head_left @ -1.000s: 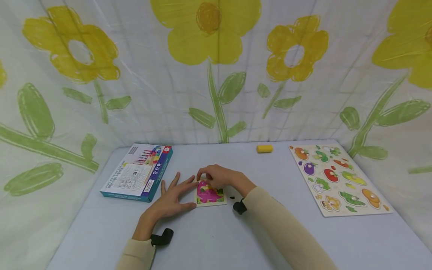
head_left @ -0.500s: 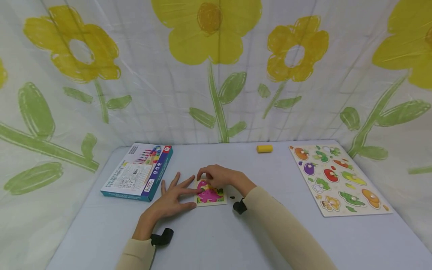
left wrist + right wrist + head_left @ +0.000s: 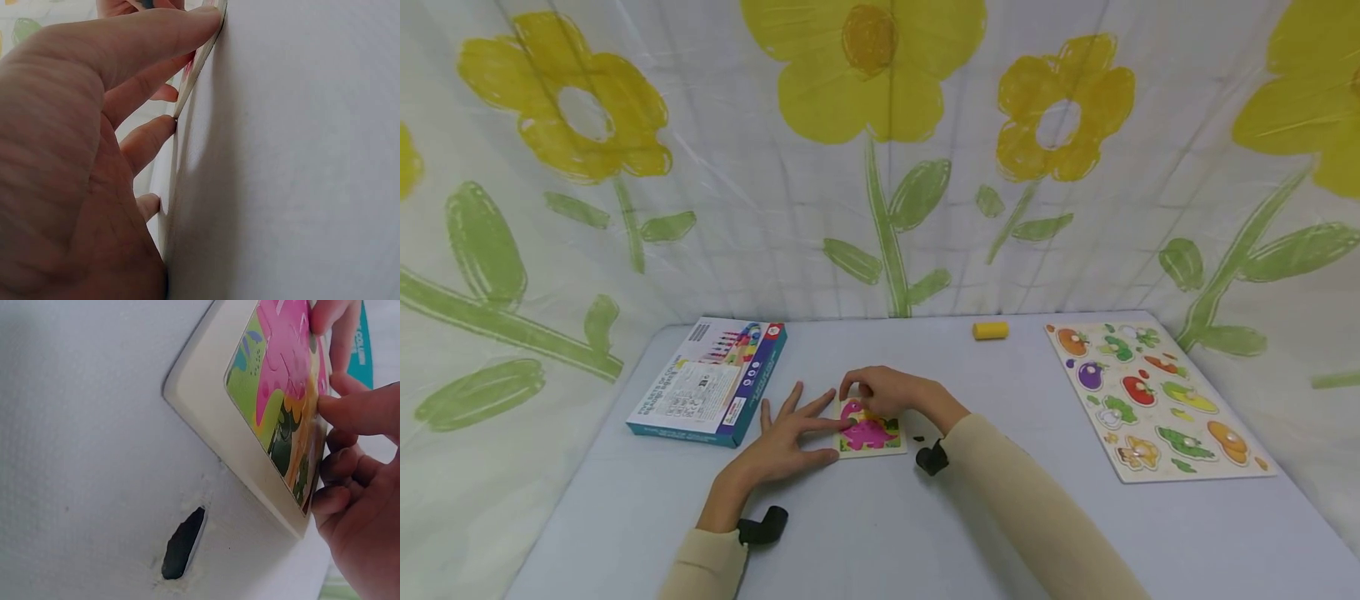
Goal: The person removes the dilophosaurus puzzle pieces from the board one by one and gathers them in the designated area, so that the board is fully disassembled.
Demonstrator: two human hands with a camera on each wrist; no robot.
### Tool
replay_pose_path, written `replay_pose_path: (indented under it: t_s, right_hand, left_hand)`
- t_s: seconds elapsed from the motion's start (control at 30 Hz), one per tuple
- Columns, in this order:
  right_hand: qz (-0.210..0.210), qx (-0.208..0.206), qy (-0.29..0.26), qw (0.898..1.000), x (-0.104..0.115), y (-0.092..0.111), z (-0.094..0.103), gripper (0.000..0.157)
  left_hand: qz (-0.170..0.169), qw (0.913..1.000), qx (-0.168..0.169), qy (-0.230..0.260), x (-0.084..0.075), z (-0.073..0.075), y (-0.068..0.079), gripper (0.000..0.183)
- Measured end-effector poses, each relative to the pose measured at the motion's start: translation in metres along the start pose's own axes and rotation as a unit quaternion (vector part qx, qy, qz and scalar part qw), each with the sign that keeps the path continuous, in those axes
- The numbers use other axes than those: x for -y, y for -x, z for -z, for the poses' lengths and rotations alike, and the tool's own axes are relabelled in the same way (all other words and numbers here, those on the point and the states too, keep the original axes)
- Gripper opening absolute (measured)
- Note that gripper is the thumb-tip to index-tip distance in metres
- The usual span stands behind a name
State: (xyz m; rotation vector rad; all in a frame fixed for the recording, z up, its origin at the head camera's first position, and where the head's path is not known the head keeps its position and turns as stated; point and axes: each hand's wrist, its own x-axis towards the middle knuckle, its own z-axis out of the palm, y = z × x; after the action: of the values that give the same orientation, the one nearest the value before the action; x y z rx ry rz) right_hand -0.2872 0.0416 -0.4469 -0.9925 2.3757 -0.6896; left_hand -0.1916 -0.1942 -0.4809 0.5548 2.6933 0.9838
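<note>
A small square wooden dinosaur puzzle (image 3: 868,435), with a pink dinosaur in a pale frame, lies flat on the table. Straight, spread fingers of my left hand (image 3: 784,444) steady its left side, the index finger on the picture and the thumb by the near left corner. In the left wrist view, that thumb (image 3: 181,31) meets the board's edge. My right hand (image 3: 887,392) grips the puzzle's far edge. The right wrist view has its thumb (image 3: 359,414) on the picture and its other fingers curled at the border, partly hiding the picture's upper right.
A box (image 3: 700,383) with printed pictures lies at the left. At the back is a yellow cylinder (image 3: 990,331); a vegetable peg puzzle board (image 3: 1108,454) lies at the right. Just right of the dinosaur puzzle is a small dark sliver (image 3: 183,544) on the table.
My left index finger has come down from the puzzle's upper left edge onto the picture. The right hand stays at the far edge; the whole view has shifted slightly.
</note>
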Motion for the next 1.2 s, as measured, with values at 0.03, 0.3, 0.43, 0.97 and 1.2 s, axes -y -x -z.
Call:
replay_pose_path:
  t_s: [0.03, 0.3, 0.43, 0.97, 1.2]
  right_hand:
    - [0.002, 0.000, 0.000, 1.000, -0.0002, -0.0001, -0.0001, 0.035]
    - [0.003, -0.008, -0.006, 1.000, -0.0008, -0.0006, -0.0013, 0.036]
    - [0.004, -0.011, -0.008, 1.000, 0.0005, -0.0001, -0.0015, 0.035]
    - [-0.001, -0.034, -0.027, 0.999, -0.0031, -0.0017, -0.0043, 0.032]
    - [-0.002, -0.043, -0.042, 0.998, -0.0008, 0.0022, -0.0039, 0.031]
  left_hand:
    - [0.001, 1.0000, 0.000, 0.000, -0.0001, 0.0001, -0.0001, 0.043]
    - [0.003, 1.0000, 0.002, 0.004, 0.0003, 0.0004, -0.0003, 0.043]
    - [0.000, 1.0000, 0.002, 0.006, 0.0010, -0.0003, -0.0003, 0.042]
    - [-0.007, 1.0000, -0.002, 0.004, 0.0010, -0.0015, -0.0005, 0.042]
    - [-0.008, 1.0000, -0.002, 0.003, 0.0015, -0.0017, -0.0011, 0.043]
